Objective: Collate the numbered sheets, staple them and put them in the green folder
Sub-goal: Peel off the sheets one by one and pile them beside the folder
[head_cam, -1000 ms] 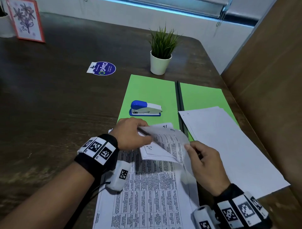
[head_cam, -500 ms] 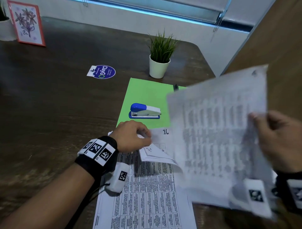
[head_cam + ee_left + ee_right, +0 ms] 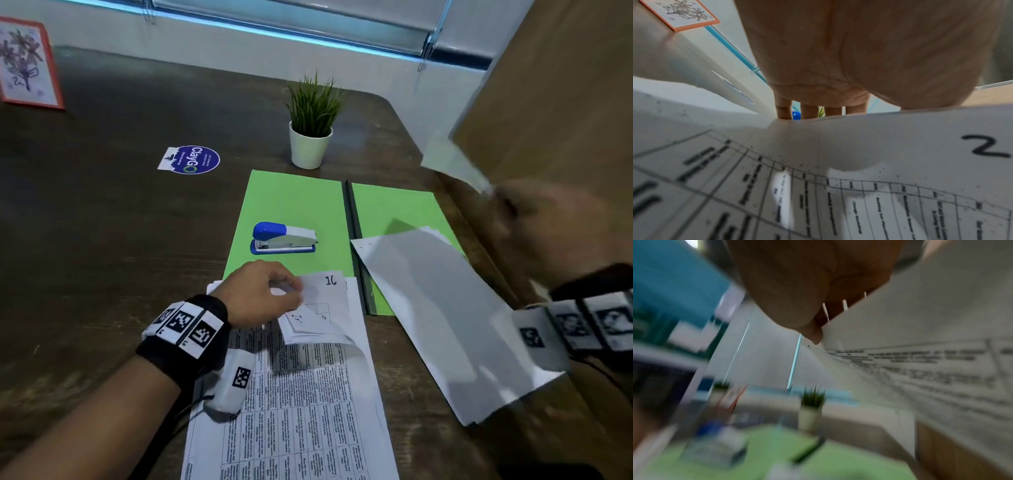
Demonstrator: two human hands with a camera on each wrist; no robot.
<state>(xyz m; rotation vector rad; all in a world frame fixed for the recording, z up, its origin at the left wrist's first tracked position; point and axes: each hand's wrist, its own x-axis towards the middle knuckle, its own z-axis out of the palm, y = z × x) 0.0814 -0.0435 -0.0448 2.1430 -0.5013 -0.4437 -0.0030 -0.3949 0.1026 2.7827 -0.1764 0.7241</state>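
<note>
White printed sheets point(image 3: 298, 404) lie nearest on the dark wooden table point(image 3: 102, 240), a stack covered in small tables of text. The left hand point(image 3: 255, 294) rests on the far end of this stack, fingers curled down, pinching up the corners of several sheets; one raised corner bears a handwritten 10, and in the left wrist view the sheet under the palm shows a 2. To the right, a second pile of sheets point(image 3: 442, 318) lies blank side up, slanting across the near right part of the green folder point(image 3: 294, 202) and onto the table. Above that pile the right hand point(image 3: 544, 226) is raised in the air and blurred; thumb and fingers pinch a single sheet point(image 3: 455, 161) by its edge, printed side toward the wrist camera. The sheet touches nothing else.

Farther off, the folder lies open and flat, a dark spine down its middle. A blue and white stapler point(image 3: 284, 238) sits on its left half, just beyond the left hand and clear of it. Beyond the folder stands a small potted plant point(image 3: 311, 126) in a white pot. Left of that, a round blue sticker point(image 3: 191, 160) lies on the table, and at the far left edge leans a framed flower picture point(image 3: 24, 65).
</note>
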